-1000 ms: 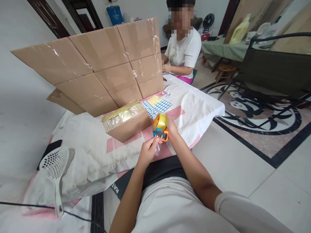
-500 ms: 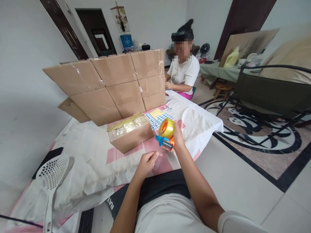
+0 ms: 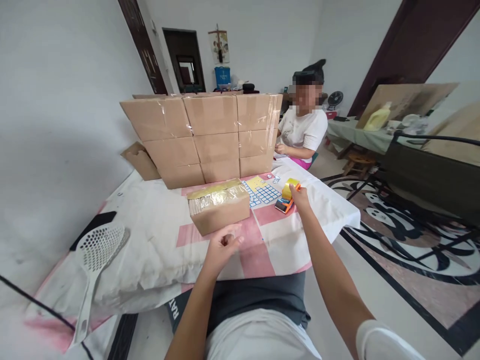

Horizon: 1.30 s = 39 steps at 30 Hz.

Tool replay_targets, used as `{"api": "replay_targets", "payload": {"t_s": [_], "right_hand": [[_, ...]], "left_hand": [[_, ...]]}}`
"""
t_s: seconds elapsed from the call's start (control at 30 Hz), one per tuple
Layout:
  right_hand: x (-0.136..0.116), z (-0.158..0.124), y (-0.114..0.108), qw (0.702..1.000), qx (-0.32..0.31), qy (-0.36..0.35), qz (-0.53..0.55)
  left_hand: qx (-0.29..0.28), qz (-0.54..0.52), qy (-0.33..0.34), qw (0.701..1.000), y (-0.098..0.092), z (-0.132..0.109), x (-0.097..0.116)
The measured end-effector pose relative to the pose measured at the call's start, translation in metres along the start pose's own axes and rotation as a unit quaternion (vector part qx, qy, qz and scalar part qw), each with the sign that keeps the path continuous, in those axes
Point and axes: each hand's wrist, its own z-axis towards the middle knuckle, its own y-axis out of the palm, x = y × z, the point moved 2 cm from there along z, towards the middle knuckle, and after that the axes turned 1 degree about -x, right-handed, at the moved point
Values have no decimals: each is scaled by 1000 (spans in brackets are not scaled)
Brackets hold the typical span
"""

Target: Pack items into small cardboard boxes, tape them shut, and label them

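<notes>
Your right arm is stretched well forward and almost straight, wrist low, with your right hand (image 3: 300,198) closed around the back of the tape dispenser (image 3: 286,197). Its yellow roll stands up against your fingers, and its orange and blue body sits down at the white and pink cloth (image 3: 150,235); whether it rests on the cloth or hangs just over it is hard to say. The dispenser is just right of the sheet of blue labels (image 3: 263,193) and near the small taped carton (image 3: 219,206). Your left arm is bent and held closer in, and your left hand (image 3: 222,244) hovers above a pink patch of the cloth, just in front of that carton. Its fingers are curled in with the thumb meeting the forefinger; whether anything is pinched there cannot be made out. Behind the carton stands a wall of stacked boxes (image 3: 210,135), and another person (image 3: 303,132) sits at the far end.
</notes>
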Motion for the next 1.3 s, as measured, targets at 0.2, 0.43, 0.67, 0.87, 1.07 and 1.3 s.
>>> {"api": "replay_targets", "payload": {"t_s": [0.2, 0.43, 0.67, 0.87, 1.07, 1.3], "right_hand": [[-42, -81, -5, 982, -98, -156, 49], [-141, -200, -4, 810, -395, -433, 4], [-151, -220, -27, 783, -300, -538, -83], [-159, -209, -33, 790, -313, -524, -54], [-187, -154, 34, 782, -364, -506, -17], [-231, -104, 118, 657, -583, -470, -78]], "left_hand": [[11, 4, 10, 1000, -5, -10, 12], [-22, 67, 13, 997, -14, -32, 25], [8, 208, -74, 975, -25, -32, 36], [30, 214, -54, 975, -30, -24, 45], [-15, 92, -37, 995, -44, -24, 35], [195, 141, 2, 971, -76, -23, 26]]}}
